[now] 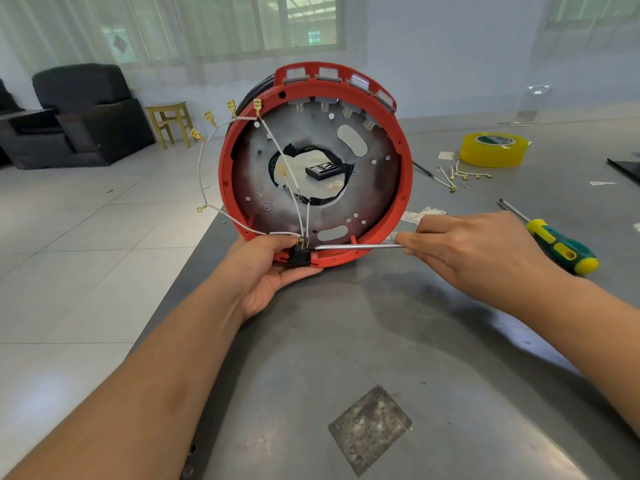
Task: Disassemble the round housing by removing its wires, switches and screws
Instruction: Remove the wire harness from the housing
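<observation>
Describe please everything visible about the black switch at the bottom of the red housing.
The black switch is a small, plastic-looking block seated in a notch of the red housing rim, at its lowest point. Brass-coloured terminals rise from its top, with white wires attached. The left hand grips it from below; the screwdriver shaft held by the right hand points at it.

Your left hand props the red housing on edge on the table, thumb by the black switch; your right hand holds a screwdriver, tip at that switch, white wires dangling left
</observation>
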Motion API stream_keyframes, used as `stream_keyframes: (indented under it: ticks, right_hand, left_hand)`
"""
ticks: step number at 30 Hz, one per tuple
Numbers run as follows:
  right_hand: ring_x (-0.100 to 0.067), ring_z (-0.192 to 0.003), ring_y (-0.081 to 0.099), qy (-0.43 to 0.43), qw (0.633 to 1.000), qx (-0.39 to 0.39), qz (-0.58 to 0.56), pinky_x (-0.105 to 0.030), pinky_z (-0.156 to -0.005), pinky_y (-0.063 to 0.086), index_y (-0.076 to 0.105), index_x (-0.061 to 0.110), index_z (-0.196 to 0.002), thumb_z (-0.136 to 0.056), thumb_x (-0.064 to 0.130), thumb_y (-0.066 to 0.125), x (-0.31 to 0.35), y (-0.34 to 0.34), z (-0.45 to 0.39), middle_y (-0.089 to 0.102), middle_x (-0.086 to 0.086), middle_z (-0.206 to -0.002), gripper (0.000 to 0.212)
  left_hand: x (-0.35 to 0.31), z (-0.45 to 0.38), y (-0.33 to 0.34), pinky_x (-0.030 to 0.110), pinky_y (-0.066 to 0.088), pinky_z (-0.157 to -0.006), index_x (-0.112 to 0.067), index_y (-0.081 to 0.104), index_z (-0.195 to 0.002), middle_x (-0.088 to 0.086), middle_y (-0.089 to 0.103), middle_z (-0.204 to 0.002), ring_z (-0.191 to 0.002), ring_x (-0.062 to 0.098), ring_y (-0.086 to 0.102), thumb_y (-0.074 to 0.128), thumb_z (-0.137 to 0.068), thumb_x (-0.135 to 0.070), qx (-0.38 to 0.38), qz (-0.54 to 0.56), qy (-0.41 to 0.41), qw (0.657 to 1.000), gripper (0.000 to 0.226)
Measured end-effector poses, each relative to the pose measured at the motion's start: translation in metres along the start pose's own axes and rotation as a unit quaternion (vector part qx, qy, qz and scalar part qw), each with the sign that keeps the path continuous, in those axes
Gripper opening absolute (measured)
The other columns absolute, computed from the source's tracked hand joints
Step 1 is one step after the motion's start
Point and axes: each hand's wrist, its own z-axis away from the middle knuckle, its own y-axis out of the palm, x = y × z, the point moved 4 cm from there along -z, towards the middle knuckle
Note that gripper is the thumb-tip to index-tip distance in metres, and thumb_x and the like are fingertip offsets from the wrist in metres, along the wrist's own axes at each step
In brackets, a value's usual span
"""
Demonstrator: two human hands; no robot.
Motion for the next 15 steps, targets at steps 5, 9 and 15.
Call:
stream_keyframes:
  ticks: [5, 9, 15]
  right_hand:
    - [-0.026, -0.088, 0.064, -0.003, 1.000, 0.023, -0.011, -0.038, -0.052, 0.051, 0.063, 0.036, -0.129, -0.103, 0.047, 0.012, -0.0006, 0.0025, 0.0015, 0.062, 0.006, -0.105, 0.058]
    - [-0.028, -0.088, 0.065, -0.002, 1.000, 0.025, -0.013, -0.040, -0.053, 0.053, 0.062, 0.034, -0.133, -0.104, 0.042, 0.018, 0.0038, 0.0028, 0.0020, 0.064, 0.005, -0.105, 0.053]
    - [-0.032, -0.079, 0.069, 0.020, 0.999, -0.006, -0.034, -0.038, -0.045, 0.050, 0.071, 0.027, -0.123, -0.103, 0.034, 0.035, 0.0044, 0.0016, 0.0032, 0.070, 0.002, -0.094, 0.042]
  left_hand:
    - [0.0002, 0.0011, 0.0013, 0.046, 0.064, -0.056, 0.016, 0.055, -0.135, 0.027, 0.073, -0.102, -0.076, 0.036, 0.080, 0.053, -0.102, 0.011, 0.003, -0.008, -0.004, 1.000, 0.034]
    - [0.0017, -0.0015, 0.0011, 0.047, 0.064, -0.055, 0.010, 0.057, -0.133, 0.025, 0.074, -0.101, -0.075, 0.034, 0.080, 0.054, -0.101, 0.012, -0.004, 0.010, -0.004, 1.000, 0.032]
    - [0.0038, -0.0061, -0.0004, 0.046, 0.064, -0.056, 0.004, 0.061, -0.119, 0.014, 0.079, -0.078, -0.074, 0.033, 0.080, 0.056, -0.100, 0.012, 0.001, 0.021, 0.005, 1.000, 0.021]
